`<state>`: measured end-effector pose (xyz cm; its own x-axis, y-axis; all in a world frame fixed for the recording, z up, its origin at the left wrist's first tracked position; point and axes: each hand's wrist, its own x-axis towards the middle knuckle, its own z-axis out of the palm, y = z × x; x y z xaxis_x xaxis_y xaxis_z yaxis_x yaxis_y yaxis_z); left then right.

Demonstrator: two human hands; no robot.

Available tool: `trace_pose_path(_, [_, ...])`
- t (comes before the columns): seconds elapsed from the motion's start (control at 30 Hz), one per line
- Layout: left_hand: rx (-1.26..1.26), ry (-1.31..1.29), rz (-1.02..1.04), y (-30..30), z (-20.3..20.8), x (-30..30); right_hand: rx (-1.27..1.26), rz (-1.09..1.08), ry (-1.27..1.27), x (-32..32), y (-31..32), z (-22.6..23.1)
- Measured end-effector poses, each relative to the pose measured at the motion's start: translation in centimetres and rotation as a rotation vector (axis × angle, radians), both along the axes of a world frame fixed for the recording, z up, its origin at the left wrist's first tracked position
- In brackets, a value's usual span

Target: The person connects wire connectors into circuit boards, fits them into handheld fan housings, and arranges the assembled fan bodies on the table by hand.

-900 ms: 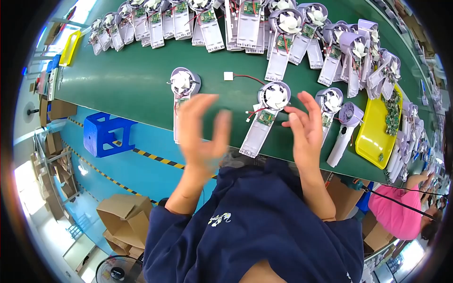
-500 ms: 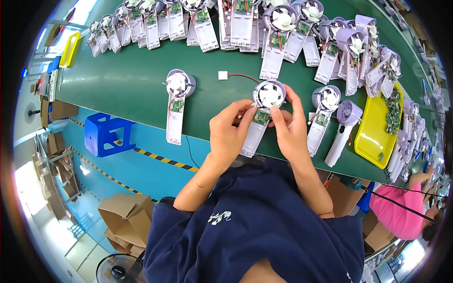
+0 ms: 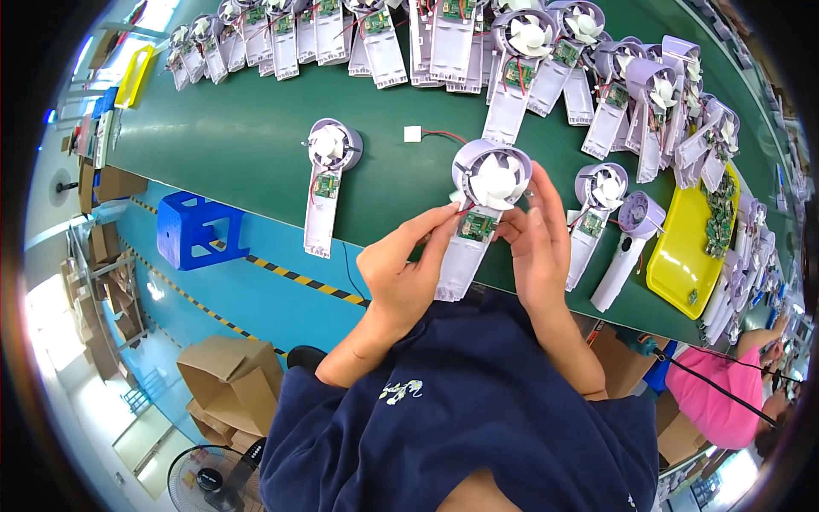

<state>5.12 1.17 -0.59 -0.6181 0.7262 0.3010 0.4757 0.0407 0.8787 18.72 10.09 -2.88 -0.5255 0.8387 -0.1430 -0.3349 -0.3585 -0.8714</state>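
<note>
In front of me a half-open lilac handheld fan (image 3: 496, 181) is held up, with white blades in its round housing and a green circuit board (image 3: 476, 226) bared in its handle. My left hand (image 3: 403, 266) pinches it at the left, where the housing meets the handle, beside a red wire. Around the right side of the housing my right hand (image 3: 543, 247) is curled, its far fingers partly hidden. A white square pad (image 3: 413, 134) on a red wire lies behind the fan. Another opened fan (image 3: 323, 188) rests to the left.
Rows of opened fans (image 3: 375, 43) line the table's far side. On the right are an opened fan (image 3: 589, 226), a lilac fan shell (image 3: 621, 256) and a yellow tray (image 3: 682, 256) with circuit boards. A blue stool (image 3: 192, 230) stands left; a person in pink (image 3: 717, 388) sits right.
The fan has risen closer to me and tilted, its housing looking larger. My right thumb has moved off the front rim toward the right side. My left hand keeps its pinch.
</note>
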Motion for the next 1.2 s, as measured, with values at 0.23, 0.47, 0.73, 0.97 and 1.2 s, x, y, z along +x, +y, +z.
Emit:
trace_pose_path(0.23, [-0.015,-0.244,-0.051,-1.0,1.0,-0.9,-0.117,0.172,0.033,-0.1,0.2,-0.5])
trace_pose_path(0.47, [0.194,-0.284,0.184,-2.3,4.3,-4.8,0.092,0.136,-0.115,-1.0,1.3,-1.3])
trace_pose_path(0.73, [0.154,-0.089,0.245,-3.6,1.9,-7.9,0.663,-0.111,-0.859,-2.9,2.1,-0.5])
trace_pose_path(0.97, [0.055,-0.06,0.236,-5.3,-1.5,-6.8,0.826,-0.256,-0.619,-5.7,1.5,-0.7])
trace_pose_path(1.2, [0.013,-0.115,0.17,-3.8,-3.2,-6.4,0.837,-0.166,-0.776,-6.2,1.9,-3.2])
